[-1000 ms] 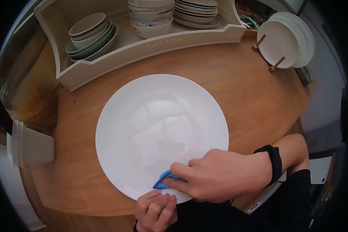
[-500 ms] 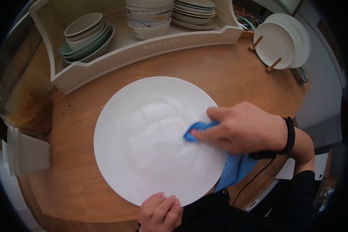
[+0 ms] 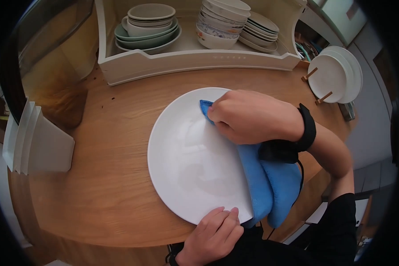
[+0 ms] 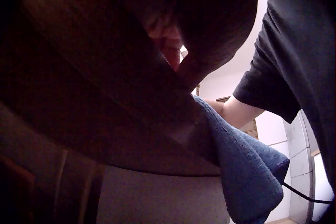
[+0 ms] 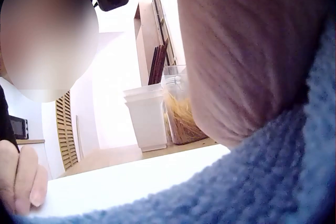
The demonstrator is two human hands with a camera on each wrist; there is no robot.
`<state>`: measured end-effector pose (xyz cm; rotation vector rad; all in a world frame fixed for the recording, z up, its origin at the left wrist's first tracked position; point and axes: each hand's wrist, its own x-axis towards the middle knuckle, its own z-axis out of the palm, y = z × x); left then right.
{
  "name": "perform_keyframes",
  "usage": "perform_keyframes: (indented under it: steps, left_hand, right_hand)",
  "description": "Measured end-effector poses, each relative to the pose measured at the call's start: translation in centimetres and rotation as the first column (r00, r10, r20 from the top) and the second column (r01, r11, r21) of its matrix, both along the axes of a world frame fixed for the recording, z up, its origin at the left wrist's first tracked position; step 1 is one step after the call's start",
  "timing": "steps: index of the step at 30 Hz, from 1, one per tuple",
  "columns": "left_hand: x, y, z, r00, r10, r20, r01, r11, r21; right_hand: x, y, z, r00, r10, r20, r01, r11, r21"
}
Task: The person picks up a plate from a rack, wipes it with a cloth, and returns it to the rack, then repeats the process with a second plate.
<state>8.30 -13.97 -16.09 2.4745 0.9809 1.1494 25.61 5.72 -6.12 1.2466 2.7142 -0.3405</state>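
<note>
A large round white plate (image 3: 186, 155) lies on the wooden table. At its far right part, my right hand (image 3: 257, 117) bunches a blue cloth (image 3: 255, 177) in its fingers and presses it to the surface. One corner of the cloth pokes out past the fingertips; the rest drapes over the plate's right rim and hangs down. My left hand (image 3: 213, 237) holds the near rim, fingers curled over the top; its thumb is hidden. In the right wrist view, the blue cloth (image 5: 220, 192) fills the foreground. The left wrist view is dark, with the hanging cloth (image 4: 249, 166) at the right.
A cream rack (image 3: 199, 60) with stacked bowls and plates stands along the back. White plates (image 3: 328, 77) rest upright in a wooden holder at the right. Nested white containers (image 3: 46, 144) and a clear container of noodle-like strands (image 3: 66, 104) are on the left.
My right hand has wiped the cloth from the plate's near edge up its right side to the far rim. My left hand has stayed on the near rim. The head view has turned left.
</note>
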Motion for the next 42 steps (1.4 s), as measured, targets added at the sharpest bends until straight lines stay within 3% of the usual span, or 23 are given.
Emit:
perform_keyframes:
  steps: [2,6,10,12,16,24,34,36,42]
  left_hand:
    - [0.1,0.0,0.3,1.000,0.009,0.003,-0.009,1.000,-0.003]
    - [-0.3,0.2,0.9,1.000,-0.027,-0.011,0.027,0.999,-0.027]
    - [-0.2,0.4,0.5,0.999,-0.037,0.028,0.038,0.999,-0.016]
    - [-0.3,0.1,0.0,0.998,-0.064,0.021,0.065,0.997,-0.047]
    - [-0.4,-0.1,0.1,0.998,-0.055,0.009,0.055,0.996,-0.065]
    - [0.2,-0.1,0.8,0.999,0.051,-0.005,-0.051,0.999,-0.008]
    - [0.8,-0.7,0.2,0.994,0.104,-0.024,-0.103,0.994,0.022]
    - [1.0,-0.6,0.2,0.992,0.120,-0.037,-0.118,0.992,0.049]
    - [1.3,-0.9,0.4,0.988,0.145,-0.052,-0.144,0.989,0.028]
  right_hand:
    - [-1.0,0.5,-0.5,0.984,0.080,-0.157,-0.083,0.997,-0.007]
    - [-3.3,0.5,-1.4,0.950,0.149,-0.275,-0.182,0.978,-0.097]
    - [-4.3,-1.6,-2.6,0.934,0.250,-0.256,-0.282,0.954,-0.096]
    - [-4.6,-3.3,-1.5,0.952,0.255,-0.169,-0.283,0.944,-0.172]
    - [-3.8,-5.9,-0.9,0.930,0.315,-0.189,-0.345,0.925,-0.158]
    - [0.1,-8.8,0.2,0.919,0.355,-0.169,-0.386,0.897,-0.214]
    - [7.2,-11.2,1.0,0.950,0.261,-0.172,-0.293,0.935,-0.201]
    - [8.0,-11.5,1.6,0.980,0.151,-0.131,-0.177,0.960,-0.217]
    - [10.1,-10.4,1.8,0.997,0.029,-0.076,-0.039,0.990,-0.137]
